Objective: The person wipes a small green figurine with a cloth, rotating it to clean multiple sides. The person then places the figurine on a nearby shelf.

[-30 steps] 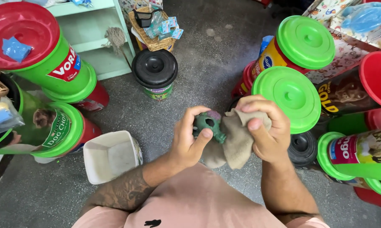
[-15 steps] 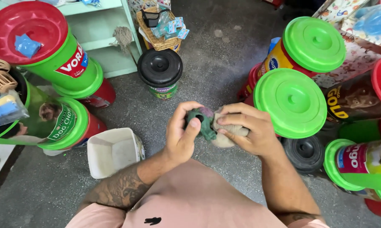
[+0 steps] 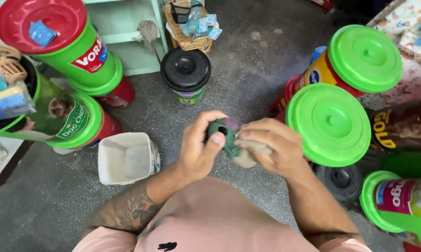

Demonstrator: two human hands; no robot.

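Centre of frame: left hand [image 3: 198, 151], fingers curled round a small dark green toy [image 3: 223, 132] with a purplish patch on top, thumb pressed on its front. Just right of it: right hand [image 3: 272, 148], fingers closed on a bunched beige cloth [image 3: 248, 155], pressed against the toy's right side. Shape of the toy hard to make out, mostly covered by both hands; possibly a ring or figure. Both held above a grey speckled floor [image 3: 238, 70].

Lower left of centre: white square tub [image 3: 126, 158], open, standing on the floor. Upper centre: black-lidded bucket [image 3: 185, 70], with a wicker basket [image 3: 188, 41] of small packets behind it. Upper left: green drum with red lid [image 3: 42, 21], a blue packet [image 3: 41, 33] lying on the lid; below it, a second green drum [image 3: 73, 123] on its side. Right of centre: two drums with bright green lids [image 3: 331, 123], one behind the other. Lower right: small black lid [image 3: 343, 179], near the floor, partly hidden by the right forearm. Bottom edge: pink shorts [image 3: 205, 219].
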